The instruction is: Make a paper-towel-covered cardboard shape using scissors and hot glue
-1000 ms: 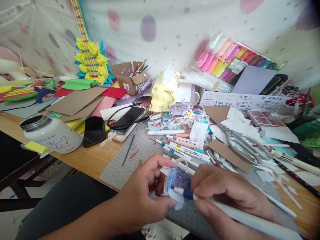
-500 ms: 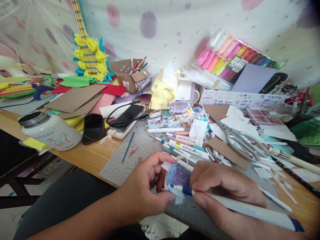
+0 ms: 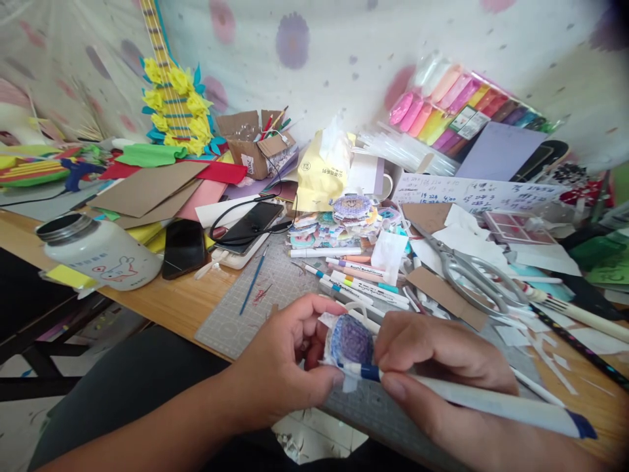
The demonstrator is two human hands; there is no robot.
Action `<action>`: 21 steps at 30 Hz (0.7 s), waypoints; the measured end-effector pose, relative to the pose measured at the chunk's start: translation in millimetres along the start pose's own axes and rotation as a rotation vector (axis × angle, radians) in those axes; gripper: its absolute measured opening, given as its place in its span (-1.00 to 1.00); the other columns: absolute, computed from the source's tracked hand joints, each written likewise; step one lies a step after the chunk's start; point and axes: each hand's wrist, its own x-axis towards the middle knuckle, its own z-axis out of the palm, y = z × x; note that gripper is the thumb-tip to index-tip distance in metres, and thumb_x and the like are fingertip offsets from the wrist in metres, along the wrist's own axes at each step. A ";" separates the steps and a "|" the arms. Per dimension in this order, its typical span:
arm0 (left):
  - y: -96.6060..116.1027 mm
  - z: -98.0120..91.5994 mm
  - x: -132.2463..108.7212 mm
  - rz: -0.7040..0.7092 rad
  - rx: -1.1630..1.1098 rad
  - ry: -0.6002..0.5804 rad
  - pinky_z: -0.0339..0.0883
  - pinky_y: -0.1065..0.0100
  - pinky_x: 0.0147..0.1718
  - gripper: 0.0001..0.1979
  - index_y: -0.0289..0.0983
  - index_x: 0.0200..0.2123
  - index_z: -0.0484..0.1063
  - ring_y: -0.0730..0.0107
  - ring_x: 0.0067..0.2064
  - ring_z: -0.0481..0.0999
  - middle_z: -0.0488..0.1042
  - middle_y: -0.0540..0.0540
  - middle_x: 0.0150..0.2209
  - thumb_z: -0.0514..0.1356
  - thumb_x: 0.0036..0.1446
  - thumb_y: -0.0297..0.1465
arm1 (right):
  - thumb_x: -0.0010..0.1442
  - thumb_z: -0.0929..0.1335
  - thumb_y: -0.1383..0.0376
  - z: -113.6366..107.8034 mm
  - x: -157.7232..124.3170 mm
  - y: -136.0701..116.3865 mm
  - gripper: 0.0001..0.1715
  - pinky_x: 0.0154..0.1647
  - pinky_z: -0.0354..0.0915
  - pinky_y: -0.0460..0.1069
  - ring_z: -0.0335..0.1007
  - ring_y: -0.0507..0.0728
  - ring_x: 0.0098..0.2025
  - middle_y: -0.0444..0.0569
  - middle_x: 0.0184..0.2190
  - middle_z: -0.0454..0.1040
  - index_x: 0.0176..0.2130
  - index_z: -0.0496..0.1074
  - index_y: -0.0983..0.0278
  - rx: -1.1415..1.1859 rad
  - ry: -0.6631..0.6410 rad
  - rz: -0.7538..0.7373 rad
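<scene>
My left hand (image 3: 289, 364) pinches a small round piece coloured purple and blue (image 3: 352, 341), with white papery edges and a pale loop at its top. Between the thumb and fingers of my right hand (image 3: 432, 367) is a white marker pen (image 3: 496, 406) with a dark blue collar and a dark blue end. The marker's tip touches the lower edge of the round piece, close to my left thumb. Behind my hands, a stack of similar layered paper pieces (image 3: 339, 229) stands on the grey cutting mat (image 3: 236, 321).
Several white markers (image 3: 363, 288) lie just beyond my hands. Large grey scissors (image 3: 472, 275) rest among paper scraps at the right. A white wide-mouthed bottle (image 3: 108, 255), a dark phone (image 3: 184, 249) and a thin blue brush (image 3: 254, 278) are at the left.
The marker's tip has shifted slightly along the lower edge of the round piece, which is turned a little more toward me. Both hands keep their hold.
</scene>
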 end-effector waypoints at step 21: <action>1.8 0.4 1.4 -0.010 0.000 0.052 0.10 0.40 -0.53 -0.49 -0.25 -0.06 0.21 0.49 -0.52 0.23 0.30 0.12 -0.53 0.20 -0.17 -0.51 | -0.01 0.33 0.51 -1.0 0.4 0.4 -0.80 -0.55 0.28 -0.03 0.37 0.09 -0.56 -0.09 -0.60 0.42 -0.48 0.39 0.21 -0.011 -0.010 0.029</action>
